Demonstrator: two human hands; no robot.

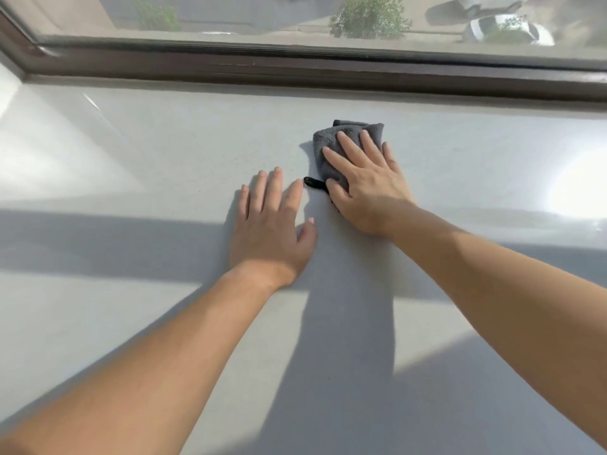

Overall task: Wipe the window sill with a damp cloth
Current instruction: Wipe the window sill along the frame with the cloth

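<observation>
A wide pale grey window sill (pixel 131 165) fills most of the view. A folded dark grey cloth (pixel 328 142) lies on it near the middle, a small black loop (pixel 313 182) sticking out at its near left edge. My right hand (pixel 364 182) lies flat on top of the cloth, fingers spread, pressing it onto the sill. Just left of the cloth, my left hand (pixel 272 231) rests palm down on the bare sill with fingers apart, holding nothing.
A dark brown window frame (pixel 295 70) runs along the far edge of the sill, with glass above it. The left reveal (pixel 8 90) meets the sill at the far left. Bright sun patches and arm shadows cross the surface.
</observation>
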